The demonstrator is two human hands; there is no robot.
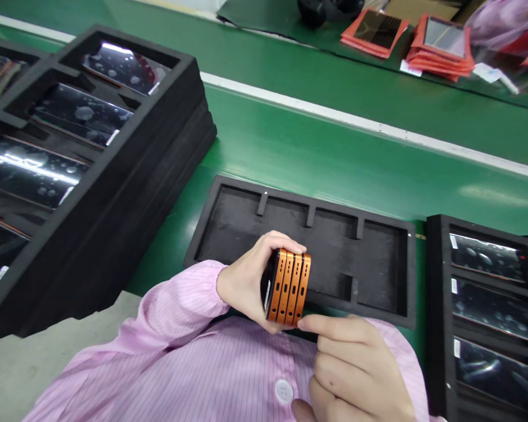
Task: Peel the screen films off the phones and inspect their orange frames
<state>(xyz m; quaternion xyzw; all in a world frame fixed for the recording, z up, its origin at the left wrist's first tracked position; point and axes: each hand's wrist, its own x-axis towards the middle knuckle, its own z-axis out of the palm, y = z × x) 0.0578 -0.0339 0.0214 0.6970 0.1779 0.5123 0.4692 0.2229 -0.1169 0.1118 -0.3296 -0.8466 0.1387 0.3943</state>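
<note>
Several smartphones (289,288) with orange frames stand on edge in a tight stack, their port ends facing me. My left hand (250,278) is closed around the stack, gripping it from the left at the top and bottom. The index finger of my right hand (356,363) is stretched out, its tip at the lower right corner of the stack. Its other fingers are bent, and nothing shows in that hand. Behind the phones lies a black foam tray (242,223) with short divider ribs and no phones visible in it.
On the left rises a tall stack of black trays (158,140) with phones in its slots. Another phone-filled tray (437,293) stands at the right. Across the green table (334,140), orange-red sleeves (440,50) lie in piles near a person's sleeve (506,23).
</note>
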